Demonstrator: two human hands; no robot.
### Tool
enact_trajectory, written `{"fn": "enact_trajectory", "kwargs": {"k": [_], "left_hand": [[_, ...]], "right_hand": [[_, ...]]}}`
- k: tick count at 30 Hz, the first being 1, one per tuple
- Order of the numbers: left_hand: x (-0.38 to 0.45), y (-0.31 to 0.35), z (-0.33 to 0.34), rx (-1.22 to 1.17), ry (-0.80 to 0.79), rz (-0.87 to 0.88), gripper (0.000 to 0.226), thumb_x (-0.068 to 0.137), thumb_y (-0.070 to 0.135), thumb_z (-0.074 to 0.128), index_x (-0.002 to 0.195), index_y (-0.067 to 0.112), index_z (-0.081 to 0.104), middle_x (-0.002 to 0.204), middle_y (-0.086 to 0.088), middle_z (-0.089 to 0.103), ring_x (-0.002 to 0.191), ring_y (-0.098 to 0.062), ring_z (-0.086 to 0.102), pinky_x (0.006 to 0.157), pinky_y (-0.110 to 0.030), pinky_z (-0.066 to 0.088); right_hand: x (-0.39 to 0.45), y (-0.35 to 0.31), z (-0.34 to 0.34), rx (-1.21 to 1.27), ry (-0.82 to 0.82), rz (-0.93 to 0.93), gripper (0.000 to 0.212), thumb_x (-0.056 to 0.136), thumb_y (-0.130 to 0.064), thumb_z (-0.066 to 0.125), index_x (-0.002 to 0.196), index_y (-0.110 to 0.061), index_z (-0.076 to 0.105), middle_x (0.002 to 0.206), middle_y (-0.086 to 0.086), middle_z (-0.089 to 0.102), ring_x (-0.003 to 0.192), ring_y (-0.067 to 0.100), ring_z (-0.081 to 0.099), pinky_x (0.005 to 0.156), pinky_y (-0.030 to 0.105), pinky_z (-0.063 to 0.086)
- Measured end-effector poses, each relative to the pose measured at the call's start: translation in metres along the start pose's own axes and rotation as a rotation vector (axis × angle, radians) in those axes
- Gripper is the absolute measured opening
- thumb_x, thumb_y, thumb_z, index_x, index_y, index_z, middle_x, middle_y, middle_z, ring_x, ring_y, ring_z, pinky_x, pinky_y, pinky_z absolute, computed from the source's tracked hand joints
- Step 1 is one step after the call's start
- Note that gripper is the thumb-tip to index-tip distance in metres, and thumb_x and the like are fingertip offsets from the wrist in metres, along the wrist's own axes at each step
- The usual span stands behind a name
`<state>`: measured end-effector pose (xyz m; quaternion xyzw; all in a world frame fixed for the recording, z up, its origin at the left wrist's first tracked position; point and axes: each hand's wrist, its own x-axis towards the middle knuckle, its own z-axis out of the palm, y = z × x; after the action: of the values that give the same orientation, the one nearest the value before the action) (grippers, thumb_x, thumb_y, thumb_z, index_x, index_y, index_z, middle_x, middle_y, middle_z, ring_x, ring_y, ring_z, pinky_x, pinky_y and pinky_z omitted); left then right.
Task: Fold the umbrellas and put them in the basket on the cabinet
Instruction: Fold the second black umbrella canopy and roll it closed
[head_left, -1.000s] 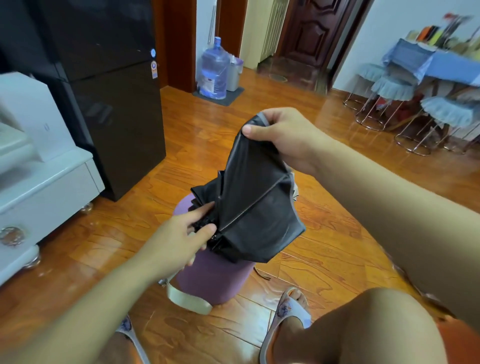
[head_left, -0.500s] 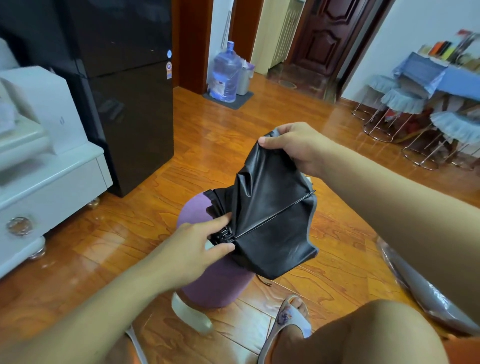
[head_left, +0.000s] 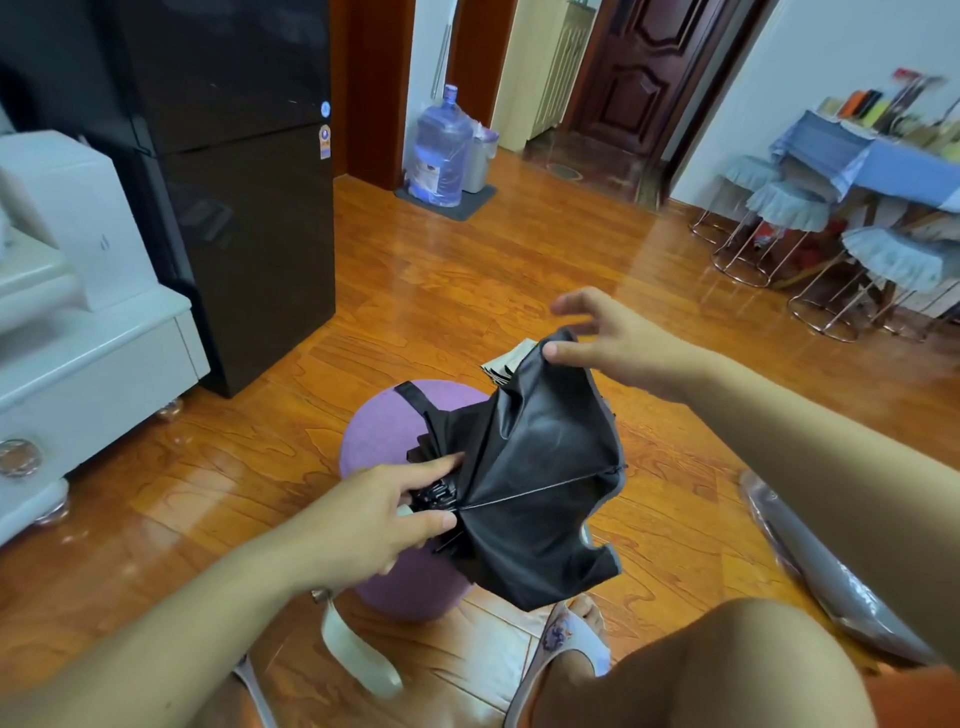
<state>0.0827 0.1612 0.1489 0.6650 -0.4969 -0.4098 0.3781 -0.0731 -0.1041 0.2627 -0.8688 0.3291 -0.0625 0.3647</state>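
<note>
Risk: black fabric folding umbrella (head_left: 535, 483), over the round purple stool (head_left: 384, 436), unfurls. Left hand (head_left: 374, 519) pinches the rib hub; right hand (head_left: 618, 343), fingers spread, only thumb touches the canopy edge.

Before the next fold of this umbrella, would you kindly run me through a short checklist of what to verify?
1. Left hand holds the umbrella at its hub: ok, fingers pinch the black rib cluster.
2. Right hand grips the canopy edge: not ok, fingers are spread; only the thumb touches the top edge.
3. Canopy gathered into pleats: not ok, one panel is spread wide with a rib showing.
4. Umbrella supported: ok, it is above the purple stool.
5. Strap free to wrap: cannot tell, a black strap lies on the stool, its end hidden.
6. Basket within reach: cannot tell, no basket is visible.
</note>
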Motion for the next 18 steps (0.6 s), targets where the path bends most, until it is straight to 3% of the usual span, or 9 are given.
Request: {"fn": "enact_trajectory", "kwargs": {"k": [2, 5, 7, 8, 9, 10, 12, 14, 18], "left_hand": [[0.002, -0.003, 0.002, 0.003, -0.003, -0.008, 0.057, 0.098, 0.03, 0.068, 0.132, 0.066, 0.04, 0.073, -0.001, 0.067, 0.051, -0.018, 0.05, 0.057, -0.028, 0.046], [0.006, -0.008, 0.004, 0.022, 0.011, -0.017, 0.057, 0.098, 0.031, 0.068, 0.138, 0.061, 0.041, 0.07, 0.001, 0.067, 0.05, -0.014, 0.048, 0.058, -0.027, 0.047], [0.007, -0.008, 0.004, 0.1, 0.048, -0.008, 0.059, 0.097, 0.038, 0.068, 0.143, 0.061, 0.04, 0.076, 0.016, 0.074, 0.056, -0.003, 0.036, 0.064, -0.024, 0.047], [0.008, -0.008, 0.004, 0.195, 0.079, 0.01, 0.06, 0.096, 0.042, 0.068, 0.144, 0.063, 0.037, 0.086, 0.026, 0.074, 0.104, -0.003, 0.034, 0.069, -0.019, 0.048], [0.008, -0.007, 0.004, 0.288, 0.102, 0.027, 0.061, 0.095, 0.047, 0.067, 0.142, 0.068, 0.034, 0.091, 0.027, 0.073, 0.085, 0.003, 0.069, 0.075, -0.018, 0.049], [0.008, -0.007, 0.005, 0.359, 0.118, 0.041, 0.062, 0.094, 0.051, 0.066, 0.14, 0.072, 0.031, 0.089, 0.017, 0.074, 0.082, -0.004, 0.067, 0.079, -0.022, 0.051], [0.009, -0.009, 0.008, 0.434, 0.124, 0.042, 0.063, 0.093, 0.057, 0.063, 0.139, 0.077, 0.023, 0.088, 0.004, 0.071, 0.078, -0.012, 0.063, 0.082, -0.031, 0.054], [0.009, -0.009, 0.009, 0.465, 0.123, 0.052, 0.063, 0.093, 0.059, 0.062, 0.139, 0.078, 0.022, 0.103, 0.007, 0.072, 0.089, -0.013, 0.064, 0.086, -0.032, 0.053], [0.008, -0.002, 0.01, 0.481, 0.1, 0.049, 0.062, 0.095, 0.056, 0.061, 0.144, 0.071, 0.026, 0.125, 0.012, 0.068, 0.104, -0.014, 0.063, 0.093, -0.029, 0.051]], "right_hand": [[-0.014, 0.005, 0.0, -0.288, 0.035, -0.289, 0.08, 0.083, -0.063, 0.071, 0.149, -0.032, 0.038, 0.153, -0.008, 0.038, 0.14, 0.011, 0.037, 0.117, 0.034, 0.031], [-0.036, 0.009, 0.004, -0.583, 0.032, -0.606, 0.086, 0.082, -0.064, 0.07, 0.153, -0.029, 0.037, 0.159, -0.005, 0.032, 0.15, 0.019, 0.022, 0.121, 0.034, 0.018], [-0.043, 0.008, 0.008, -0.705, 0.006, -0.631, 0.087, 0.082, -0.062, 0.07, 0.155, -0.029, 0.035, 0.161, -0.007, 0.031, 0.153, 0.021, 0.016, 0.123, 0.038, 0.017], [-0.043, 0.008, 0.009, -0.726, -0.02, -0.614, 0.088, 0.082, -0.062, 0.07, 0.155, -0.03, 0.033, 0.161, -0.009, 0.031, 0.153, 0.02, 0.014, 0.123, 0.04, 0.017], [-0.043, 0.006, 0.009, -0.728, -0.049, -0.594, 0.088, 0.082, -0.062, 0.07, 0.155, -0.031, 0.033, 0.161, -0.01, 0.032, 0.153, 0.02, 0.013, 0.123, 0.042, 0.018], [-0.04, 0.004, 0.009, -0.719, -0.073, -0.582, 0.087, 0.081, -0.064, 0.069, 0.154, -0.031, 0.036, 0.159, -0.01, 0.035, 0.153, 0.02, 0.015, 0.123, 0.043, 0.019], [-0.033, -0.004, 0.011, -0.681, -0.146, -0.53, 0.076, 0.08, -0.067, 0.064, 0.145, -0.029, 0.051, 0.153, -0.009, 0.044, 0.149, 0.02, 0.023, 0.122, 0.043, 0.023], [-0.026, -0.011, 0.02, -0.671, -0.242, -0.48, 0.054, 0.083, -0.064, 0.064, 0.123, -0.028, 0.07, 0.138, -0.008, 0.057, 0.137, 0.02, 0.038, 0.116, 0.043, 0.032], [-0.026, -0.013, 0.041, -0.675, -0.235, -0.67, 0.018, 0.09, -0.04, 0.068, 0.089, -0.027, 0.08, 0.103, -0.011, 0.07, 0.105, 0.016, 0.053, 0.092, 0.042, 0.046]]}}
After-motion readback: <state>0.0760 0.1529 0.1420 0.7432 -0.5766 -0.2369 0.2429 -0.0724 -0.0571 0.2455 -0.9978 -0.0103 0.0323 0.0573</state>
